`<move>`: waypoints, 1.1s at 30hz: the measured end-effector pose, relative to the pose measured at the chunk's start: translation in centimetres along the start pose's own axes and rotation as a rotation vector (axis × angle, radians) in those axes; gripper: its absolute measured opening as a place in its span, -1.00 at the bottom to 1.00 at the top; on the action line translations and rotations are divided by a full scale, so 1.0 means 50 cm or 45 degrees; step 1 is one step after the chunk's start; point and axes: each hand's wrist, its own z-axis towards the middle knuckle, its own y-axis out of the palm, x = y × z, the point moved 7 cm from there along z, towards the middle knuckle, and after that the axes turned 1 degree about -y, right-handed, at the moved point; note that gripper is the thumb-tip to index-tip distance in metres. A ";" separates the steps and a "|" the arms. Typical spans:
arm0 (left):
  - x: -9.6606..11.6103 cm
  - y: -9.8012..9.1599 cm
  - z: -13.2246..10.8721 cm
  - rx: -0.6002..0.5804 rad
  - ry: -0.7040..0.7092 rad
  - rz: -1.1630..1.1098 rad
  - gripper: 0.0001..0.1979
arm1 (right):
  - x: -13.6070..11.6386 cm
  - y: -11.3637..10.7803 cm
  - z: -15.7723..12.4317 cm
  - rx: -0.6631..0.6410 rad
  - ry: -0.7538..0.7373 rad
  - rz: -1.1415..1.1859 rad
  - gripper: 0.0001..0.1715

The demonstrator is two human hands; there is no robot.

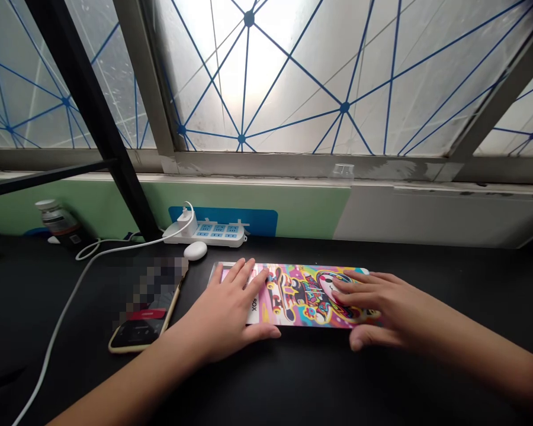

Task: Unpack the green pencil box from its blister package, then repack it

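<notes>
A flat box (293,293) printed with a bright cartoon picture lies on the black table (448,284) in front of me. My left hand (231,313) rests on its left end, fingers spread flat on top and thumb along the near edge. My right hand (375,307) lies on the right end, fingers stretched over the picture and thumb at the front edge. Both hands touch the box from above; neither lifts it.
A phone (144,322) lies left of the box. Behind it are a white earbud case (195,250), a power strip (213,232) with a charger and white cable (66,307), and a bottle (60,222) at far left. A window sill runs along the back.
</notes>
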 end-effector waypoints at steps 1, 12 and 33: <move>0.000 0.001 0.000 0.004 0.001 -0.007 0.00 | -0.016 -0.001 0.008 0.070 -0.019 -0.029 -0.28; 0.005 0.010 0.002 0.026 0.030 -0.056 0.00 | -0.076 0.050 0.021 -0.072 -0.140 0.045 0.07; 0.017 0.015 0.002 0.049 0.073 -0.052 -0.01 | -0.116 0.056 0.042 0.061 -0.214 0.008 0.11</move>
